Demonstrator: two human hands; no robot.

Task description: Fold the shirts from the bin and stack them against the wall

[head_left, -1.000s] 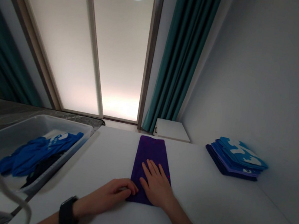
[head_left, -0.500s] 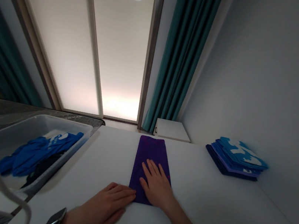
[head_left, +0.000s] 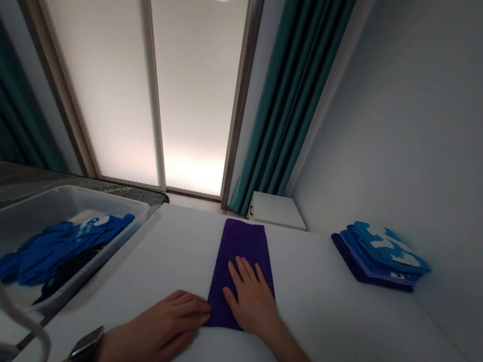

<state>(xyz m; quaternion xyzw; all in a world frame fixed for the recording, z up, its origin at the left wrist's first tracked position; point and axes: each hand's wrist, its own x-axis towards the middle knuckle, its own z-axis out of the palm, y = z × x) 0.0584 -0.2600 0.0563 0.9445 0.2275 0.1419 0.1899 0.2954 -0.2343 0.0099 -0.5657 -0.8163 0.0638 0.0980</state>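
A folded purple garment [head_left: 241, 241] lies as a long flat strip on the white table in front of me. My right hand [head_left: 251, 297] rests flat on its lower half, palm down with fingers spread. Beside the lower left corner of the strip is my left hand [head_left: 172, 325], its fingertips touching the cloth's edge. The left fingers lie side by side, slightly bent, with the thumb apart below them. A dark smartwatch [head_left: 87, 348] is on the left wrist.
A clear plastic bin [head_left: 139, 214] on the left holds a crumpled blue shirt [head_left: 63, 251] and dark cloth. Against the right wall sits a stack of folded clothes [head_left: 379, 256]. A pale cable [head_left: 9, 303] curves across the lower left. Beyond the table stands a white cabinet [head_left: 278, 209].
My left hand has slid a little left, off the garment's corner to its edge. My right hand stays flat on the cloth.
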